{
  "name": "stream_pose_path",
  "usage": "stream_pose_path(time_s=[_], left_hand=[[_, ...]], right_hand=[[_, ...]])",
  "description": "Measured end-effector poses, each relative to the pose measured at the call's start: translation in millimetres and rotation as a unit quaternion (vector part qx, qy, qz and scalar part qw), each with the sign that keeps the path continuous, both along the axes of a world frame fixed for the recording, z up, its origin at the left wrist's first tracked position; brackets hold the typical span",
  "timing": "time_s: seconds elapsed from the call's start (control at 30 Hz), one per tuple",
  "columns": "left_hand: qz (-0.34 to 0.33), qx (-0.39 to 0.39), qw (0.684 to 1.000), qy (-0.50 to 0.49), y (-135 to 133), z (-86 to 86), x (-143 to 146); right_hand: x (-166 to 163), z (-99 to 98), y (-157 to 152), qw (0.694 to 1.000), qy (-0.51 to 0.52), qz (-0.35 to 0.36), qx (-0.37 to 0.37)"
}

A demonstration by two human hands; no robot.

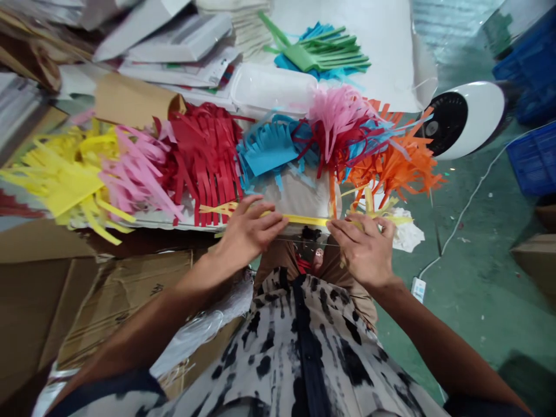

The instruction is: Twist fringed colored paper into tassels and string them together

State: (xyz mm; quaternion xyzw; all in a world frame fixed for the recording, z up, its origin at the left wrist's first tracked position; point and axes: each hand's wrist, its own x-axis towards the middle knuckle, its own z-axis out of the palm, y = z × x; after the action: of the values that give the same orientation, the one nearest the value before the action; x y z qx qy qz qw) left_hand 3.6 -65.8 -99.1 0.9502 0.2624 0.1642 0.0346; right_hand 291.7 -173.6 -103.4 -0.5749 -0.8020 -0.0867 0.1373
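Okay, left hand (254, 229) and right hand (365, 246) cover parts of yellow strip (307, 220), both clamped on it at desk's (384, 40) near edge; thumbs hidden. Red fringe (204, 156), blue fringe (271, 153) just beyond, orange fringe (408, 162) right, white tray (273, 87) farther.

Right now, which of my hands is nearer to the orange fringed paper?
Right. Your right hand is just on the near side of the orange fringed paper; your left hand is farther off, to its left, on the yellow strip.
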Motion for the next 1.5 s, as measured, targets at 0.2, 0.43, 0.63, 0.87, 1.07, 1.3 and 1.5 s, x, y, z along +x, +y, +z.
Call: stream_pose_path(time_s=[0.2, 0.43, 0.63, 0.87, 1.07, 1.3, 1.5], left_hand=[[0.029, 0.081, 0.996, -0.038, -0.4, 27.1, -14.2], [-0.072, 0.065, 0.995, 0.034, -4.1, 8.0, 57.9], [-0.06, 0.056, 0.995, 0.061, 1.3, 4.1, 58.9], [-0.013, 0.011, 1.0, 0.017, 7.3, -5.1, 61.1], [0.042, -0.052, 0.998, 0.002, 15.8, -3.6, 51.2], [0.088, -0.105, 0.99, 0.024, 18.2, 10.8, 54.5], [0.112, -0.155, 0.982, 0.008, 19.6, 19.4, 54.9]], right_hand=[[2.6, 10.3, 3.7, 1.0, 0.021, 0.008, -0.019], [1.1, 25.2, 14.1, 0.999, 0.016, 0.002, -0.043], [-1.3, 22.6, 18.9, 0.999, 0.028, 0.001, -0.037], [-8.7, 15.0, 26.1, 0.996, 0.048, -0.043, -0.066], [-11.7, 17.4, 28.3, 0.99, 0.043, -0.097, -0.091], [-13.0, 23.6, 36.7, 0.989, 0.034, -0.09, -0.109], [-5.9, 23.2, 36.6, 0.984, 0.089, -0.098, -0.122]])
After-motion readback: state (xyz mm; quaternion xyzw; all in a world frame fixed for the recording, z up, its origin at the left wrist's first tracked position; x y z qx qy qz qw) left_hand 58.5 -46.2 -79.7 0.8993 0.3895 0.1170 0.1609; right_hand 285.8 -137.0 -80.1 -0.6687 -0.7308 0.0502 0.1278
